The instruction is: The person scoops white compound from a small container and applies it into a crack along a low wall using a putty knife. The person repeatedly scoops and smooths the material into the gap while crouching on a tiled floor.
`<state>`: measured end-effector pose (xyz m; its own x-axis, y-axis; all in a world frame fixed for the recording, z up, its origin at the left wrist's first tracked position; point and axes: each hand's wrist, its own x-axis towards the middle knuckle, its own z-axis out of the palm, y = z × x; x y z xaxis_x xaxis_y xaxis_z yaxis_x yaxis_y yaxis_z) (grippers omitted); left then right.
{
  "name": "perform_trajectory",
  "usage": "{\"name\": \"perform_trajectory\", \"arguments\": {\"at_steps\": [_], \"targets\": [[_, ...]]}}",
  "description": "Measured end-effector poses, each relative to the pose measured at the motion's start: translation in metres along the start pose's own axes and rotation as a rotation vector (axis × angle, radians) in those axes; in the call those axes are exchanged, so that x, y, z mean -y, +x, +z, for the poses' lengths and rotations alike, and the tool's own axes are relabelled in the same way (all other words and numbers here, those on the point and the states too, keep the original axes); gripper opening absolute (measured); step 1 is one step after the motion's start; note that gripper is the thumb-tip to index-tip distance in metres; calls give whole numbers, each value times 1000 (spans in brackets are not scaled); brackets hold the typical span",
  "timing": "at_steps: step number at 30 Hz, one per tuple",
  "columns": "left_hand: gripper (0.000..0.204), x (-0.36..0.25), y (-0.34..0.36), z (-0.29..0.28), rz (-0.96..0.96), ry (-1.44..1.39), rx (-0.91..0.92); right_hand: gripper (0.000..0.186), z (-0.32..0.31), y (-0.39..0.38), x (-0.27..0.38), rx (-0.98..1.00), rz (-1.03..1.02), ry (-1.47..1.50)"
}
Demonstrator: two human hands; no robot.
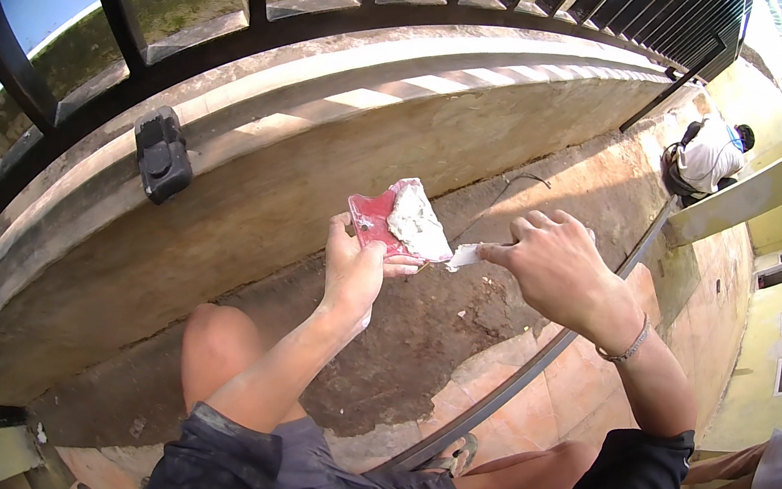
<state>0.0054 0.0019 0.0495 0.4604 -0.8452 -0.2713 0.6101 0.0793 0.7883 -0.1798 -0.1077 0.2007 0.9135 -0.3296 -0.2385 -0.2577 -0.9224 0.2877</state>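
My left hand [358, 265] is closed round the lower left edge of a small red plate [373, 217], which looks flat and thin. A thick lump of white putty [418, 220] covers much of its upper right side. Between the fingers of my right hand [555, 264] is a small scraper [465, 256], its blade smeared white. The blade's tip meets or nearly meets the plate's right corner; I cannot tell whether they touch. The scraper's handle is hidden inside my right hand.
A low plastered wall [320, 178] with a black metal fence [289, 12] runs along the left. On its ledge sits a black case-like object [162, 155]. A long dark metal bar [512, 384] crosses the ground by my leg. One person [711, 156] crouches far off; another [781, 475] stands at right.
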Motion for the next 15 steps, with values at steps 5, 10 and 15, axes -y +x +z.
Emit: {"name": "perform_trajectory", "arguments": {"at_steps": [5,10,15], "targets": [[56,-7,2,-3,-64,-41,18,39,3,-17,-35,73,234,921],[54,-12,0,-5,-76,-67,40,31,39,-22,-34,-52,312,1699],[52,-13,3,-7,-58,-108,48,30,70,-20,-17,-307,377,1783]]}}
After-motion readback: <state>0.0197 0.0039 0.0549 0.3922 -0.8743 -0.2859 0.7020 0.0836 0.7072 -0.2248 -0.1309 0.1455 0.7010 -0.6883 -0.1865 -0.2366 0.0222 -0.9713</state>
